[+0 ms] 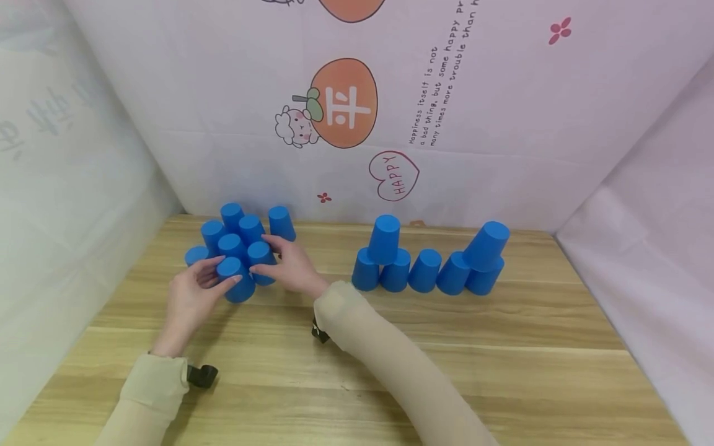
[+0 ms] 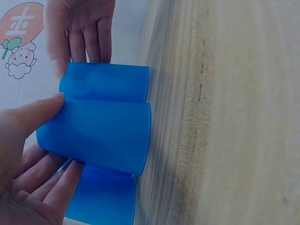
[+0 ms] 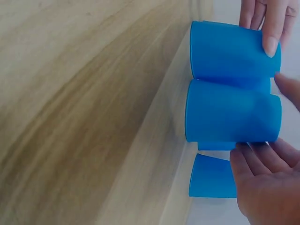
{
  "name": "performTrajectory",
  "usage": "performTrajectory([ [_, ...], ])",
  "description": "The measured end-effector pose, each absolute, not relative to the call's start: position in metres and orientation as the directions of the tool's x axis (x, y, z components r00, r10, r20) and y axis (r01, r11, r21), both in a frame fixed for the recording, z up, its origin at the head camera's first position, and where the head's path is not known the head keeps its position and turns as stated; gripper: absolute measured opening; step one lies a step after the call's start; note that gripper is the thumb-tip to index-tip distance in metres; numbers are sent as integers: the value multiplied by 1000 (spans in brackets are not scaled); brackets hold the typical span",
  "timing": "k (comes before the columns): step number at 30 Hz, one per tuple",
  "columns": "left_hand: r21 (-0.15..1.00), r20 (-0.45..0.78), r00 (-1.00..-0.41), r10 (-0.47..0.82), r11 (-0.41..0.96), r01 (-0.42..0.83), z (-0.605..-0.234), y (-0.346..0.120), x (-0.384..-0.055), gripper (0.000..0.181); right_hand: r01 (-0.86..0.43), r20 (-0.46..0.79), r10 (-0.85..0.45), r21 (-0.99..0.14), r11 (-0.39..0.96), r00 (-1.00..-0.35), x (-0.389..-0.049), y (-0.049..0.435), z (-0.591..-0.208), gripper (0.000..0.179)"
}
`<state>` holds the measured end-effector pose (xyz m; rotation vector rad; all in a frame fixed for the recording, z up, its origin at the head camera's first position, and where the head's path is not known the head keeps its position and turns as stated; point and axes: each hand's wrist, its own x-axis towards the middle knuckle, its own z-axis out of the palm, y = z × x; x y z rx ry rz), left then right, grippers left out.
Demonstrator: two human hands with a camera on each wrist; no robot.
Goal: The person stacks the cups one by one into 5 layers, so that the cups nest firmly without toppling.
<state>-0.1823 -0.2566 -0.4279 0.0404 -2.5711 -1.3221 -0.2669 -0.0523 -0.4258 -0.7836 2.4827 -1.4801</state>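
On the left part of the table stands a close cluster of several blue cups, all upside down. My left hand holds the front blue cup near its closed top, thumb on one side and fingers on the other. Just right of it, my right hand has its thumb and fingers around another blue cup. The two held cups sit side by side, seemingly touching, in the left wrist view. Behind them, a middle cup and others are partly hidden. A single cup stands apart at the back.
To the right stands a row of upside-down blue cups, including a middle cup. One upper cup rests across the left pair, another upper cup across the right pair. A printed cloth backs the wooden table.
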Motion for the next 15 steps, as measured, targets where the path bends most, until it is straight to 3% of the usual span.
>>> performTrajectory([
  [8, 801, 215, -967, -135, 591, 95, -428, -257, -182, 66, -338, 136, -430, -832, 440, -893, -264, -55, -427, 54],
  [15, 803, 211, -968, -133, 588, 94, -428, -257, -182, 65, -395, 174, -455, -800, 452, -873, -263, -48, -427, 51],
])
